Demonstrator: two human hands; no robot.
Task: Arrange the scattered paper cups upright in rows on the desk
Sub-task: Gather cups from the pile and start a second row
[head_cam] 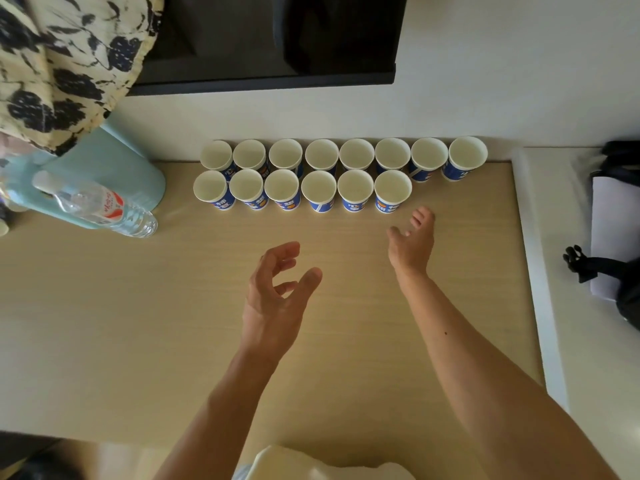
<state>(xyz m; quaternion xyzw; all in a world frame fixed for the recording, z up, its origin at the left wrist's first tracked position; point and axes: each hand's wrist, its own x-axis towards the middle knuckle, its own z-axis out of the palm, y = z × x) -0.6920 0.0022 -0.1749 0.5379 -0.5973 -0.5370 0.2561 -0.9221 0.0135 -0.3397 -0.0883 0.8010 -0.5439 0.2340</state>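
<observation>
Several blue-and-white paper cups stand upright in two rows at the far edge of the wooden desk [138,323]. The back row [322,154] runs along the wall, ending at the right in a cup [467,155]. The shorter front row [318,187] ends at the right in a cup [392,188]. My right hand [414,242] hovers just below and to the right of that cup, fingers relaxed, holding nothing. My left hand [277,292] is raised above the middle of the desk, fingers loosely curled and empty.
A clear plastic water bottle [100,206] lies on a pale teal object [114,171] at the left. Patterned fabric [65,60] hangs above it. A dark monitor [270,39] is on the wall. A black bag [620,271] and white papers sit to the right.
</observation>
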